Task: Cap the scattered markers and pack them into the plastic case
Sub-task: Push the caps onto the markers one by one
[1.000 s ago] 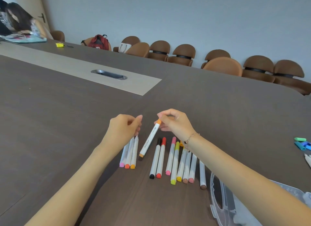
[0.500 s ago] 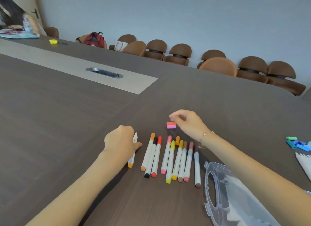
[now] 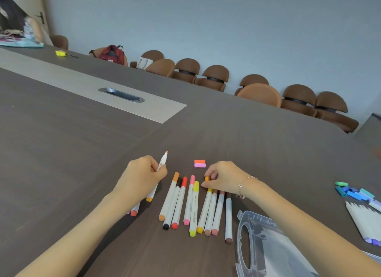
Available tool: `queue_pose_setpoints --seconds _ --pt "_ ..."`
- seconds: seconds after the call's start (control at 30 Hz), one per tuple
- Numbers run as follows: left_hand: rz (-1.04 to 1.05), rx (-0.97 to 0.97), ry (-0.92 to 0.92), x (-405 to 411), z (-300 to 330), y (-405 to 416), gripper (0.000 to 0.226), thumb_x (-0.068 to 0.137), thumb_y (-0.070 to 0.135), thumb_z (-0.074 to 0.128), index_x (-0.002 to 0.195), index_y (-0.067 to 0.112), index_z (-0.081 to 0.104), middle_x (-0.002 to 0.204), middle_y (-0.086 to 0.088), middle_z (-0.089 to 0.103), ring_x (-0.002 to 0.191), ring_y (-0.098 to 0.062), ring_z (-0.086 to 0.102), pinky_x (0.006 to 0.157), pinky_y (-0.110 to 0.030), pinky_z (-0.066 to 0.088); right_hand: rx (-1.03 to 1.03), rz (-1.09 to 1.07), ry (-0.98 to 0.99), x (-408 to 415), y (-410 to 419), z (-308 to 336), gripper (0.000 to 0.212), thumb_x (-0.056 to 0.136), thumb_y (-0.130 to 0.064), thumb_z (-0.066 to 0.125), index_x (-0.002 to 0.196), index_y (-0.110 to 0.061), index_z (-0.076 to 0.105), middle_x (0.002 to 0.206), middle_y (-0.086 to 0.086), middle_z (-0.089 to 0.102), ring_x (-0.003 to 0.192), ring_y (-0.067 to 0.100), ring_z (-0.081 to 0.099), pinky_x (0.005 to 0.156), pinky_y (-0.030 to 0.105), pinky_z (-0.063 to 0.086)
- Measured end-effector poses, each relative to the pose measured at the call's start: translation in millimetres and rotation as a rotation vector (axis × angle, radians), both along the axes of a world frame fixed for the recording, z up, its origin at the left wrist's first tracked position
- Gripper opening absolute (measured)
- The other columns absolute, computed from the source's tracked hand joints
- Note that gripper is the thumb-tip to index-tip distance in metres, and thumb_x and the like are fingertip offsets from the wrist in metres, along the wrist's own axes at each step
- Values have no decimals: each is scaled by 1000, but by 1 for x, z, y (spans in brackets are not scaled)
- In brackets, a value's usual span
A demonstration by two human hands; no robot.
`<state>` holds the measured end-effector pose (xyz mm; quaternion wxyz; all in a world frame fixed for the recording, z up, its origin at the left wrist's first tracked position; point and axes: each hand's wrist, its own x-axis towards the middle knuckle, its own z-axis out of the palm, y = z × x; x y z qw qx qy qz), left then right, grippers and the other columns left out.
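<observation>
A: The left hand (image 3: 142, 176) grips an uncapped marker (image 3: 158, 173), tip bare — it could smear the table (image 3: 82, 153).

B: And the right hand (image 3: 221, 176) pinches an orange cap (image 3: 207, 178) over the capped row (image 3: 191, 204). A wrong shade won't match.

A: The case (image 3: 266, 248) lies open, near right — an elbow might knock it.

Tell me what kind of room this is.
Most likely a meeting or conference room: one long dark table with a metal cable hatch set into its pale centre strip, and a row of matching brown chairs lined along the plain wall.
</observation>
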<state>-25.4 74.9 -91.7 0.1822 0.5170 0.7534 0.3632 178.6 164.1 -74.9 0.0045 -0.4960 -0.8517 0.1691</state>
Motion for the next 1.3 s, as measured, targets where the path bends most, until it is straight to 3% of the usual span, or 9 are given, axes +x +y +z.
queue_pose_setpoints --seconds 0.1,0.17,0.3,0.43,0.53,0.73,0.93,1.13,1.3 --pt "-92 -6 -158 3 5 -1 21 95 34 50 90 14 55 68 7 71 60 -7 59 54 -20 41 51 -56 119 0 1 -2 29 87 -33 65 109 -15 62 100 4 67 87 16 65 66 17 49" --pt "-178 -42 -304 9 10 -2 19 94 33 54 93 14 58 72 6 74 73 -9 68 63 -19 48 19 -161 392 -1 3 2 29 85 -27 68 108 -13 58 92 3 69 84 15 67 73 22 54" --pt "-254 -81 -661 24 18 -8 18 91 24 60 98 9 67 82 -7 74 72 -15 71 69 -26 59 -541 -344 1238 -18 -7 13 36 84 0 66 117 -6 52 101 21 69 85 26 72 69 28 59" --pt "-230 -78 -702 29 20 -11 19 92 23 59 100 9 69 65 -1 69 54 -7 62 59 -20 56 -775 -353 1512 -36 -13 11 30 89 5 57 117 -4 51 104 22 69 91 31 71 70 33 60" --pt "-181 -89 -702 28 20 -10 20 93 22 58 102 9 69 53 6 64 48 -4 56 58 -18 53 -815 -360 1553 -44 -15 9 25 91 3 55 115 -5 51 108 23 67 92 30 71 69 33 60" --pt "-130 -95 -711 28 21 -7 20 92 22 58 102 9 70 60 1 64 52 -5 57 66 -22 58 -798 -323 1492 -46 -14 9 28 92 0 56 119 -5 52 109 21 68 95 30 70 74 33 60" --pt "-158 -102 -732 24 21 -9 21 93 22 57 105 10 69 72 0 69 56 -5 58 69 -22 59 -558 -218 1206 -49 -21 9 25 91 -10 60 116 -12 57 104 13 71 89 21 72 74 27 59" --pt "-159 -24 -806 26 17 -11 19 93 14 57 103 6 70 71 -1 67 54 -6 54 63 -20 55 -292 -246 1144 -55 -18 4 19 90 -18 63 102 -2 63 96 14 71 83 19 72 69 25 59" --pt "-166 -15 -745 24 22 -10 22 93 19 56 101 4 71 72 -2 69 54 -4 60 65 -20 56 -282 -263 1165 -61 -14 7 19 89 -16 64 99 0 64 95 10 70 83 17 71 70 23 58"
